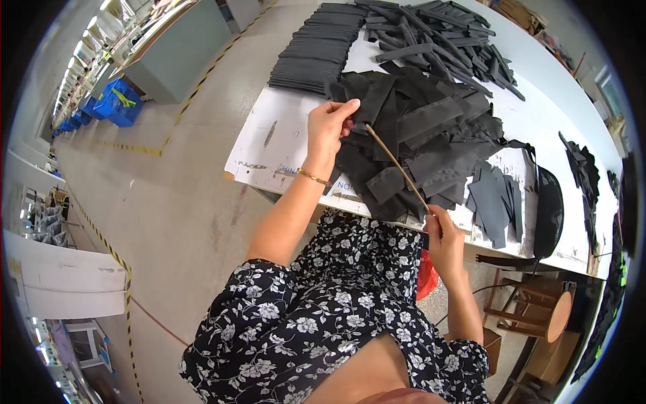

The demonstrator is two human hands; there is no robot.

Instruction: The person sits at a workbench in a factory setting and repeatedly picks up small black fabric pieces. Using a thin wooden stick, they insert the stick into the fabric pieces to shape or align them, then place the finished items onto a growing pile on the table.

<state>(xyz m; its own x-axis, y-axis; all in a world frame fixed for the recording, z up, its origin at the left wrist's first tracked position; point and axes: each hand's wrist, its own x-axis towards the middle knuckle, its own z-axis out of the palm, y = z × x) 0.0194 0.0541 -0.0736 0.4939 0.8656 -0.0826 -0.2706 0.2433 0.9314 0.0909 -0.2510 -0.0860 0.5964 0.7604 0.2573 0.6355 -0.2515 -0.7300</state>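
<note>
My right hand (445, 236) grips the lower end of a thin wooden stick (397, 165). The stick slants up and left over a heap of flat black fabric pieces (431, 121), its far tip close to my left hand. At the left edge of this heap, my left hand (330, 128) is closed, thumb pointing right and fingers curled under. Black fabric lies right behind those fingers; whether they pinch a piece of it is hidden. A bracelet circles my left wrist.
The white table (276, 138) also carries a neat stack of black strips (319, 47), loose rolled black strips (444, 40), dark flat pieces (494, 202) and a black mesh piece (548, 212). A wooden stool (531, 310) stands below right. Blue crates (118, 102) stand far left.
</note>
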